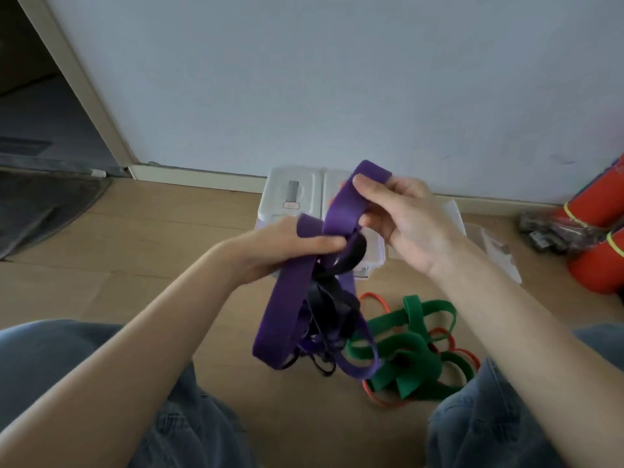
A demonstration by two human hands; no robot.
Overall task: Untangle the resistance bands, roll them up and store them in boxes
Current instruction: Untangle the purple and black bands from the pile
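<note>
Two hands show: the left hand (293,244) and the right hand (401,217). One purple band (287,309), one black band (324,298), one green band (405,349) and one red band (374,297) are visible, though the tangle may hide more. Two clear boxes (293,194) (486,251) sit by the wall. Two red rolls (594,204) (597,261) lie at right.

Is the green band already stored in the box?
No. The green band lies tangled with the red band on the wooden floor, in front of the closed clear box.

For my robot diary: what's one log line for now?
left hand: grips purple band | right hand: pinches its loop | green band: floor
</note>
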